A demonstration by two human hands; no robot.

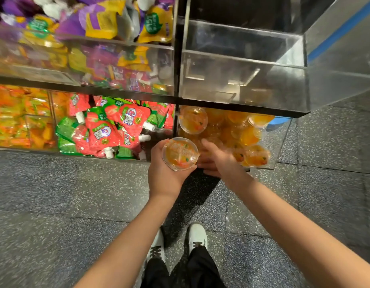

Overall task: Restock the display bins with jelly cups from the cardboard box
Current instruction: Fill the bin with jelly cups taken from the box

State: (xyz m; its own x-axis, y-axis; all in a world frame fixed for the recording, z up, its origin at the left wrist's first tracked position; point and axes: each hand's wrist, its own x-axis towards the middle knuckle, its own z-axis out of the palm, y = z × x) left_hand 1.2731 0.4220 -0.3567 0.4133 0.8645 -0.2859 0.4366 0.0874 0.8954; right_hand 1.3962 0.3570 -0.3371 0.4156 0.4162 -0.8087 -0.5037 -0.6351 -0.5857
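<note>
Two hands reach toward the lowest row of clear display bins. The left hand holds one jelly cup from below, its fingers curled round the cup's side, so this grip is closed on the cup. The cup is round, with orange jelly and a clear printed lid that faces up. It hangs just in front of the orange cup bin, at its left front corner. The right hand is beside the cup, with fingers stretched forward and a little blurred; this grip is spread and holds nothing that I can see. Its fingertips are at the front edge of the same bin. Many more orange cups lie inside this bin, some on their side. Left of it, a bin holds red pouches with white caps. Above the orange bin, one clear bin shows only its walls. Below, white shoes stand on the speckled grey floor.
</note>
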